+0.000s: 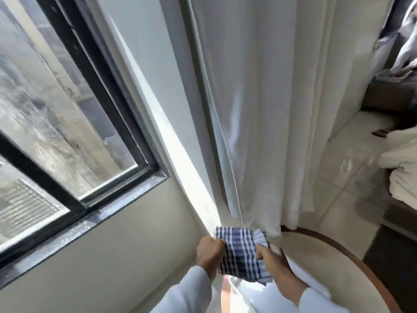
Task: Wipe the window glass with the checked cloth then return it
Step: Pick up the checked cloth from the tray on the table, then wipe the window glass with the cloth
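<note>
The blue-and-white checked cloth (pixel 242 254) is stretched between both my hands, low in the middle of the view. My left hand (pixel 208 255) grips its left edge. My right hand (pixel 274 265) grips its right side. The window glass (pixel 56 118) fills the upper left, looks smeared and dusty, and sits in a black frame (pixel 108 91). Both hands are well below and to the right of the glass, apart from it.
A long white curtain (pixel 259 109) hangs just behind the cloth. A round table with a brown rim (pixel 352 251) lies under my right hand. White bedding (pixel 401 168) is at the right. A black sill (pixel 90 222) runs under the window.
</note>
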Available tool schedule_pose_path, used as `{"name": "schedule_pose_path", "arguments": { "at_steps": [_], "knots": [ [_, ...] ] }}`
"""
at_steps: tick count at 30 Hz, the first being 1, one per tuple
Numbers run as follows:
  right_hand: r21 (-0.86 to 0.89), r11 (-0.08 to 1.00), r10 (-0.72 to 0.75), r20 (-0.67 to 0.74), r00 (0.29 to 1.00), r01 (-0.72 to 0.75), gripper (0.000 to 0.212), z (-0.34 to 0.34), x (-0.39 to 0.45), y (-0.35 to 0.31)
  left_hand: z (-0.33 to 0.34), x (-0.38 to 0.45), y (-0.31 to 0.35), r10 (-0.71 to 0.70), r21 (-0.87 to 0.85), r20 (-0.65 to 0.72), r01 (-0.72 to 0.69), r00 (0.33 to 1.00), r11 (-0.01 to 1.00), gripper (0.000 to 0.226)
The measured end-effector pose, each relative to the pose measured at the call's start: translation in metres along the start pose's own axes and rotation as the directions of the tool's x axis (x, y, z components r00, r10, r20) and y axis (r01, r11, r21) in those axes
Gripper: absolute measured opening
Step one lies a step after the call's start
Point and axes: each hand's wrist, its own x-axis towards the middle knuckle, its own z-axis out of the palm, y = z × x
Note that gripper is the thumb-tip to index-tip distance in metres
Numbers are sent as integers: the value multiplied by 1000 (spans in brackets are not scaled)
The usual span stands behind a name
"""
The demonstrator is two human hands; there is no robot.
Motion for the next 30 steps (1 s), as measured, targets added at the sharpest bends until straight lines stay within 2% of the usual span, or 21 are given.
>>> {"name": "schedule_pose_path", "arguments": {
  "at_steps": [3,6,9,12,17,20,22,23,25,28,30],
  "knots": [
    [19,991,-134,97,986,133,26,37,-45,-89,-82,-35,53,81,-1,-79,-82,994,997,25],
    [11,974,-222,246,943,226,28,74,-101,-180,-174,-74,104,165,-67,-191,-181,968,981,25],
    [56,946,-317,370,873,320,30,106,-154,-261,-253,-109,146,238,-136,-279,-283,930,949,23],
    [116,898,-429,451,783,425,11,135,-207,-329,-322,-140,180,268,-216,-369,-362,890,907,23],
    [182,830,-530,552,644,527,20,179,-284,-414,-414,-203,218,339,-340,-461,-516,820,786,21],
    [249,791,-571,629,527,559,15,208,-322,-454,-464,-233,230,406,-337,-564,-650,719,682,22],
    [299,794,-558,704,439,530,32,231,-345,-477,-500,-248,236,451,-312,-613,-723,649,616,22],
    [348,793,-558,744,368,500,33,244,-356,-488,-518,-253,239,482,-289,-631,-761,608,581,20],
    [448,807,-556,797,237,386,32,272,-376,-507,-553,-259,243,536,-233,-674,-835,508,499,21],
    [501,854,-515,853,86,139,35,318,-406,-523,-602,-260,244,584,-53,-748,-906,315,420,33],
    [472,878,-476,879,26,81,36,354,-420,-524,-635,-253,238,611,65,-760,-910,220,409,32]
  ]
}}
